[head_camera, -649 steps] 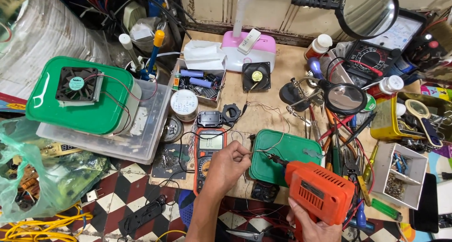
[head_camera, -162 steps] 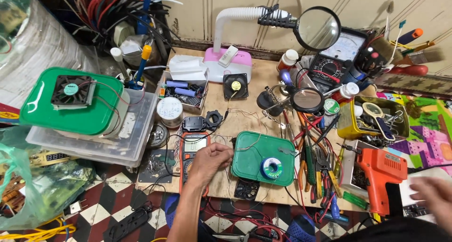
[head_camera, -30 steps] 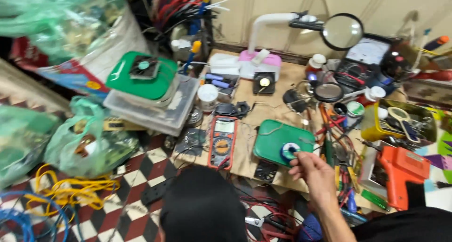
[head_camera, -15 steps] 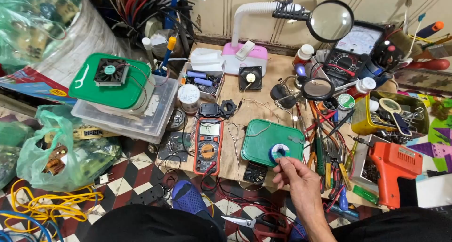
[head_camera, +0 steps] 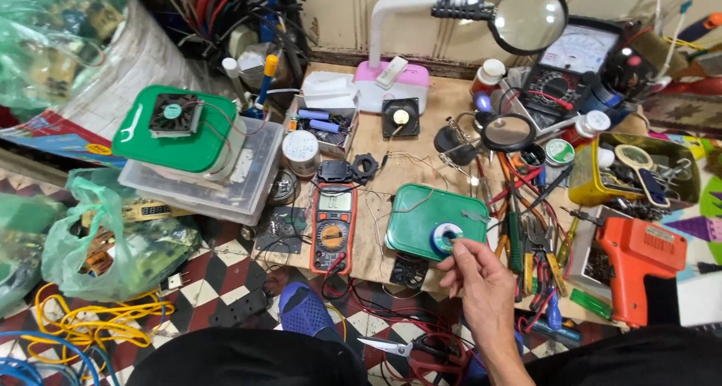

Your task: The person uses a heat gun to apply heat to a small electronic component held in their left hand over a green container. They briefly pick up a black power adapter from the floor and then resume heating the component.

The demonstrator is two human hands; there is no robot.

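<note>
Just above the right hand (head_camera: 485,288) lies a solder spool (head_camera: 447,238).

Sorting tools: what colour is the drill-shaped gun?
Orange gun, clearest in the head view.

green lid (head_camera: 429,219) | orange soldering gun (head_camera: 638,257) | orange-grey multimeter (head_camera: 334,227) | red-black-white chequered floor (head_camera: 226,277) | pink lamp base (head_camera: 391,85)

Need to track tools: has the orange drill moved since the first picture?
Yes. The orange drill was held in front of the green tray; now it lies right of it, beside the yellow tin.
</note>
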